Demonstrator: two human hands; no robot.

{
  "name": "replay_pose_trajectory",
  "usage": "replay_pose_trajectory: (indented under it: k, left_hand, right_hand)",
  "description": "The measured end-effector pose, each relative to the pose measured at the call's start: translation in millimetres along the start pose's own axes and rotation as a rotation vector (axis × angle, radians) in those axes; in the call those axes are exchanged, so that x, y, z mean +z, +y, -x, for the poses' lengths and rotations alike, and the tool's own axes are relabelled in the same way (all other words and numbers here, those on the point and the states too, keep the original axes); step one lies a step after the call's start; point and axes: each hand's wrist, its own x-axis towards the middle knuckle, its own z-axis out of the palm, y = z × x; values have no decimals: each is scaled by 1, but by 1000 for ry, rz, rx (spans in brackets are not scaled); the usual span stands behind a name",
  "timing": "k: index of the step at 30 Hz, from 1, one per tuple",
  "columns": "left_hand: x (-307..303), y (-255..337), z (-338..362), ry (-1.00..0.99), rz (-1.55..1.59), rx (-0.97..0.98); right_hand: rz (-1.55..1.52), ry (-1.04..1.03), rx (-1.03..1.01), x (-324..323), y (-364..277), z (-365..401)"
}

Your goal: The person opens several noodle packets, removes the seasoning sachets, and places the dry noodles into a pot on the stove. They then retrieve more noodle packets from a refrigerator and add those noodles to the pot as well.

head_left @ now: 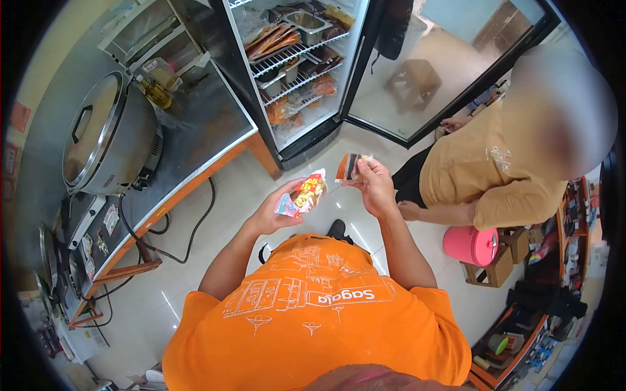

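Observation:
My left hand [274, 210] is closed around a colourful printed snack packet [306, 193] with red, yellow and pale blue on it. Just to its right, my right hand [375, 186] pinches a smaller packet [349, 168] with orange and dark patches and a clear edge. Both packets are held up in front of my body, close together but apart. What is inside either packet cannot be made out.
Ahead stands an open fridge [306, 85] with bagged food and metal containers, its glass door [417, 78] swung right. A co-worker [489, 163] stands at my right, near a pink bucket [471, 246]. On the left, a counter [195, 124] carries a large cooker [114, 140] and an oil bottle [155, 93]; cables [202, 228] hang below.

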Motion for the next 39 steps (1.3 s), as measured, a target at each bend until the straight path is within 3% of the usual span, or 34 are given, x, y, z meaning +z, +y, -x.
replay_pose_trajectory:
  k: [3,11,14,18,21,23,29,35,36,39]
  left_hand:
    - [0,-1,-16,39,1,8]
    - [12,11,-67,95,61,-61]
    - [21,29,-104,80,41,21]
    - [11,46,-153,145,-271,162]
    - [-3,60,-191,290,-369,282]
    - [-7,89,-208,385,-568,493]
    - [-45,122,-251,441,-843,647]
    - [-77,110,-301,425,-676,767]
    - [-79,99,-311,368,-463,765]
    - [-79,97,-324,263,-323,815]
  right_hand:
    - [-146,-30,59,-5,-14,-9]
    - [-184,32,56,-40,-25,-33]
    - [-149,14,29,-57,-24,-45]
    - [-58,1,35,-75,-20,-43]
    - [-57,-24,90,-98,-8,-47]
    - [-53,22,125,-102,-9,-46]
    - [-56,149,140,-114,-7,-49]
    - [-91,247,51,-113,9,-56]
    - [-98,247,34,-115,16,-56]
    - [-97,311,40,-95,9,-59]
